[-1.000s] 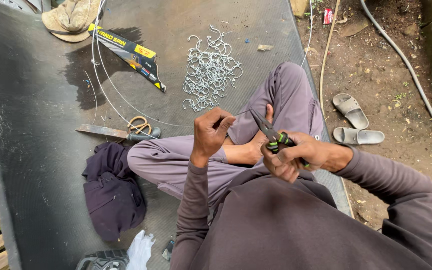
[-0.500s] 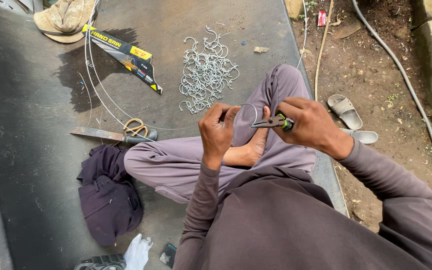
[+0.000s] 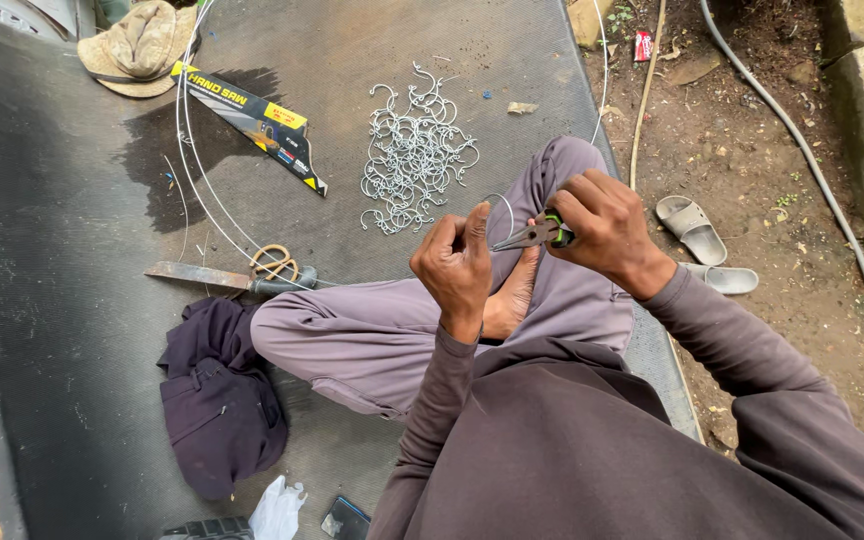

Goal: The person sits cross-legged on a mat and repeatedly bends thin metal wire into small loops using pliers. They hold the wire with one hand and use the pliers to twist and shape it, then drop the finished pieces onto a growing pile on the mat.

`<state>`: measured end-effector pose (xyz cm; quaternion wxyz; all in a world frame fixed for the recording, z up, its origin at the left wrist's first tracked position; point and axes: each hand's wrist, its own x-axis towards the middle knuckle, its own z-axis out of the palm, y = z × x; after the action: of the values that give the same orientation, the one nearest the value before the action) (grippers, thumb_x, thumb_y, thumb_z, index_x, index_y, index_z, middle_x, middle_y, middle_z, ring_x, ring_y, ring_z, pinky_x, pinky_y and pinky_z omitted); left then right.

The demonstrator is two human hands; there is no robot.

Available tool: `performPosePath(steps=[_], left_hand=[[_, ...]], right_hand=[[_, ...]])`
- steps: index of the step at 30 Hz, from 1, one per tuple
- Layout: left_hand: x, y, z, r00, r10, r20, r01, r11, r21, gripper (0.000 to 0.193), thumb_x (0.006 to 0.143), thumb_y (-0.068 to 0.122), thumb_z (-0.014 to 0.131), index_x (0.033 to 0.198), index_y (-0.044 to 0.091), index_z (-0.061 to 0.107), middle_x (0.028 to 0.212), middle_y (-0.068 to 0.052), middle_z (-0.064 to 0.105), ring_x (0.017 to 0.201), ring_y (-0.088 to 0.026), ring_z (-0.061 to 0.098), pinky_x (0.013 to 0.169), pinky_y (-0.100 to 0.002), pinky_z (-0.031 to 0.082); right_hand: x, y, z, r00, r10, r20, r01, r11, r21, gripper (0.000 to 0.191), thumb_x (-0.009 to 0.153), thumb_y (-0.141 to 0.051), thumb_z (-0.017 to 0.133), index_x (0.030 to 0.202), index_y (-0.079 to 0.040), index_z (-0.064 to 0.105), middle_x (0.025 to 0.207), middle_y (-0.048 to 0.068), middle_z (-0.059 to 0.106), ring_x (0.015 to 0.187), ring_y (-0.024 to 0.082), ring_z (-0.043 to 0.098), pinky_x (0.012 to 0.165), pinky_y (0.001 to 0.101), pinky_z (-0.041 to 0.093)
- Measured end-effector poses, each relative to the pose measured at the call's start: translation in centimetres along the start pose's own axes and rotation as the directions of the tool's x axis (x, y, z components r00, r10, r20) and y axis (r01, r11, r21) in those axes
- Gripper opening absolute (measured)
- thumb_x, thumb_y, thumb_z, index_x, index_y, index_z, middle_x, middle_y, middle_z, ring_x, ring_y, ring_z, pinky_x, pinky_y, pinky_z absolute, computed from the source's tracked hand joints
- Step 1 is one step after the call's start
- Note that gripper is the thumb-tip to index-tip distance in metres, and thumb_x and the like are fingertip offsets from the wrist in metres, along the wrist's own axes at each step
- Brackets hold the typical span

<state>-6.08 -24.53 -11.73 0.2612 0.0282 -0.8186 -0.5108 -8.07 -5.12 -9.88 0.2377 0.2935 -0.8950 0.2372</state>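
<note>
I sit cross-legged on a dark mat (image 3: 72, 330). My left hand (image 3: 455, 262) pinches a short piece of thin wire (image 3: 500, 205) that curves up in a loop. My right hand (image 3: 602, 225) grips green-handled pliers (image 3: 537, 235), whose jaws point left and meet the wire next to my left thumb. Beyond my knee, a pile of bent wire hooks (image 3: 414, 155) lies on the mat.
A long coil of wire (image 3: 192, 150) runs across the mat past a boxed hand saw (image 3: 252, 122), a hat (image 3: 139, 45), a knife (image 3: 207, 277) and scissors (image 3: 274, 262). A dark cloth (image 3: 217, 400) lies by my leg. Sandals (image 3: 697, 240) and a hose (image 3: 802, 160) lie on the dirt to the right.
My right hand has brought the pliers up and left to the wire held by my left hand; both hands have risen in the view and come together.
</note>
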Motion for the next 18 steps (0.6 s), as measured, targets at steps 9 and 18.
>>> performPosePath(steps=[9,18], left_hand=[[-0.5,-0.8,1.1,0.988,-0.018,-0.155,0.022,0.999,0.029,0.059,0.099,0.030,0.073,0.059,0.007,0.036,0.051,-0.001,0.029,0.046,-0.014,0.025,0.049,-0.037,0.020],[-0.9,-3.0,0.7,0.976,-0.008,-0.219,0.008,1.000,0.002,0.057,0.102,0.023,0.069,0.059,0.006,0.036,0.049,-0.002,0.030,0.045,-0.013,0.024,0.047,-0.037,0.018]], right_hand=[[0.2,0.1,1.1,1.000,-0.019,-0.011,0.019,0.999,0.027,0.034,0.063,-0.017,0.083,0.084,-0.005,0.059,0.080,0.008,0.052,0.071,0.027,0.053,0.062,0.0394,0.046],[-0.8,-1.8,4.7,0.990,0.018,-0.141,-0.023,0.999,-0.037,0.023,0.075,-0.011,0.080,0.082,-0.006,0.058,0.079,0.007,0.053,0.069,0.026,0.052,0.060,0.0385,0.044]])
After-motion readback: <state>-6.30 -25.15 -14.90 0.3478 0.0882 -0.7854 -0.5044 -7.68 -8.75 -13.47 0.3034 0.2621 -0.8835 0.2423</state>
